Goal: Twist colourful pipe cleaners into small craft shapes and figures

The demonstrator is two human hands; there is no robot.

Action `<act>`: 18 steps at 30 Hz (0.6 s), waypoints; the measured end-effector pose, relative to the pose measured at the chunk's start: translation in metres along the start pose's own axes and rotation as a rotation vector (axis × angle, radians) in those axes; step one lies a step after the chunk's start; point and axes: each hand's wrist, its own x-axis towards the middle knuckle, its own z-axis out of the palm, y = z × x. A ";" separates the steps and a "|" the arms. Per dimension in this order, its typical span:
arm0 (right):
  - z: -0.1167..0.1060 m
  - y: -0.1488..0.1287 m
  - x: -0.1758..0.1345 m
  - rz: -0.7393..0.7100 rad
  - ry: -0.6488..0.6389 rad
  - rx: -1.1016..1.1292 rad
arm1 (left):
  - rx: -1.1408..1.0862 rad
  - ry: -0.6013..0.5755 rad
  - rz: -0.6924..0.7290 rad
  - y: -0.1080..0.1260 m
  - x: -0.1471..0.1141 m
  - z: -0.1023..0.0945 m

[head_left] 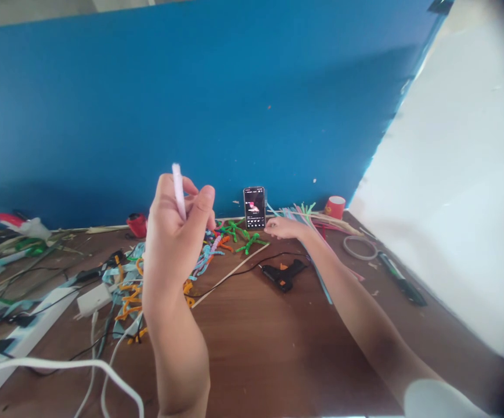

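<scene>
My left hand (176, 232) is raised at the centre left, its fingers closed round a short pale pink pipe cleaner (178, 191) whose fuzzy end points up. My right hand (284, 227) reaches far forward to the lower right corner of a phone (254, 208) that stands upright against the blue wall with its screen lit. The fingers of that hand are bent together; whether they touch the phone or pinch something small, I cannot tell. Green twisted pipe cleaner pieces (247, 241) lie in front of the phone. Behind my right wrist spreads a bundle of loose pipe cleaners (306, 215).
A black glue gun (283, 274) lies mid-table with its cord running left. On the left are tangled blue and orange pipe cleaners (130, 296), a white power strip (34, 331) and cables. A red cup (335, 206), a ring (360, 247) and a marker (402, 278) sit right.
</scene>
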 end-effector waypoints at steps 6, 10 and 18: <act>-0.002 -0.004 -0.003 -0.004 -0.013 -0.024 | 0.042 -0.042 0.020 0.003 -0.001 -0.001; -0.004 -0.011 -0.008 0.001 -0.020 -0.062 | 0.094 -0.045 0.028 0.002 0.000 -0.002; -0.015 -0.043 -0.037 0.037 0.067 -0.300 | 0.389 -0.271 -0.018 0.002 0.004 -0.010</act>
